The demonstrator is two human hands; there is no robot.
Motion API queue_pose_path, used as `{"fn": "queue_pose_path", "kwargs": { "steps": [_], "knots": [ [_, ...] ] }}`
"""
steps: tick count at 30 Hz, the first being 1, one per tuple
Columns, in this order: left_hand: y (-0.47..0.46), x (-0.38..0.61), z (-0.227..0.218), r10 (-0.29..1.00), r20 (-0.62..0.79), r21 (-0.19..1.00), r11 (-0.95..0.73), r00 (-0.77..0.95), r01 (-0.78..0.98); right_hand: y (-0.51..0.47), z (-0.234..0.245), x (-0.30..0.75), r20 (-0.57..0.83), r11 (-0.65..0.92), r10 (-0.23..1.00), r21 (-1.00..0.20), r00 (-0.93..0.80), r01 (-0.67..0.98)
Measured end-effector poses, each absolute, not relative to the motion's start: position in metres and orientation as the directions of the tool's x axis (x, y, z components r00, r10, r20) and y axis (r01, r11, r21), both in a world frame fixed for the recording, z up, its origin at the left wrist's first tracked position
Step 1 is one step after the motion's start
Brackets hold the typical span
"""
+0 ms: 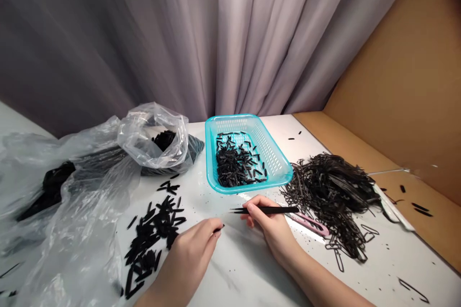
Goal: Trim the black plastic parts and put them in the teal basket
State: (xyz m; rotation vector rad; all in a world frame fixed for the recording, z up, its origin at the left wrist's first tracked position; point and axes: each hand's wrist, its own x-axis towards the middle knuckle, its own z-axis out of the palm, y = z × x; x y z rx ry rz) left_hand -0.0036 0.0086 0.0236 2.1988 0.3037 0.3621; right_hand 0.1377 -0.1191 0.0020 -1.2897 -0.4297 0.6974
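My left hand [194, 254] is closed, with a small black strip [218, 229] pinched between thumb and fingers; most of the strip is hidden. Beside it on the left lies a loose pile of short black strips [151, 232]. My right hand [268, 225] grips black tweezers [277, 210], their thin tips pointing left toward my left hand, apart from the strip. Just beyond both hands stands a turquoise plastic basket [275, 156], with many similar black pieces [234, 165] heaped inside. A pink tool with a slotted handle [311, 224] lies behind my right wrist.
A tangled heap of thin black loops [331, 187] sits at the right. Clear plastic bags [86, 230] cover the left side, one open bag [154, 139] holding black pieces. A grey curtain [234, 38] hangs behind; a brown panel [406, 105] borders the right.
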Motion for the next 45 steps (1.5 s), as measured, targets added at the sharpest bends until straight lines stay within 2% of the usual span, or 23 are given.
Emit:
{"fn": "queue_pose_path", "kwargs": {
  "steps": [3, 5, 7, 10, 14, 18, 21, 32, 34, 35, 37, 39, 42, 45],
  "knots": [
    [0.007, 0.009, 0.05, 0.183, 0.395, 0.646, -0.752, 0.9, -0.13, -0.118, 0.004, 0.138, -0.09, 0.137, 0.675, -0.96, 0.733, -0.244],
    [0.007, 0.025, 0.069, 0.198, 0.435, 0.622, -0.772, 0.879, -0.134, -0.118, 0.004, 0.138, -0.095, 0.147, 0.672, -0.955, 0.735, -0.257],
    [0.01, 0.042, 0.084, 0.202, 0.368, 0.633, -0.769, 0.908, -0.085, -0.119, 0.004, 0.139, -0.102, 0.152, 0.672, -0.95, 0.733, -0.272],
    [0.022, 0.051, 0.092, 0.285, 0.351, 0.638, -0.77, 0.892, -0.005, -0.12, 0.003, 0.139, -0.121, 0.149, 0.672, -0.944, 0.73, -0.294],
    [0.051, 0.028, 0.081, 0.405, 0.266, 0.562, -0.802, 0.875, 0.201, -0.121, 0.006, 0.138, -0.137, 0.14, 0.673, -0.941, 0.727, -0.307],
    [0.072, -0.001, 0.062, 0.397, 0.052, 0.482, -0.814, 0.916, 0.325, -0.123, 0.01, 0.136, -0.138, 0.133, 0.686, -0.942, 0.715, -0.309],
    [0.076, -0.012, 0.053, 0.368, -0.045, 0.46, -0.817, 0.929, 0.346, -0.124, 0.008, 0.136, -0.137, 0.128, 0.69, -0.943, 0.71, -0.307],
    [0.068, -0.011, 0.055, 0.405, -0.056, 0.514, -0.772, 0.913, 0.374, -0.125, 0.005, 0.135, -0.146, 0.095, 0.677, -0.955, 0.721, -0.282],
    [0.063, -0.01, 0.053, 0.456, -0.048, 0.582, -0.71, 0.888, 0.396, -0.125, 0.004, 0.136, -0.134, 0.092, 0.681, -0.96, 0.72, -0.265],
    [0.059, -0.008, 0.051, 0.486, -0.056, 0.659, -0.638, 0.872, 0.398, -0.125, 0.003, 0.136, -0.131, 0.093, 0.68, -0.96, 0.722, -0.263],
    [0.048, -0.003, 0.047, 0.524, -0.122, 0.849, -0.385, 0.843, 0.362, -0.125, 0.001, 0.136, -0.132, 0.108, 0.673, -0.956, 0.728, -0.274],
    [0.035, 0.003, 0.041, 0.496, -0.224, 0.951, -0.078, 0.839, 0.3, -0.125, 0.0, 0.136, -0.116, 0.145, 0.677, -0.947, 0.727, -0.286],
    [0.019, 0.009, 0.031, 0.444, -0.298, 0.952, 0.2, 0.845, 0.23, -0.126, 0.0, 0.134, -0.057, 0.193, 0.711, -0.943, 0.701, -0.273],
    [0.012, 0.01, 0.023, 0.42, -0.321, 0.929, 0.313, 0.849, 0.197, -0.128, 0.001, 0.133, -0.062, 0.154, 0.748, -0.952, 0.661, -0.263]
  ]
}}
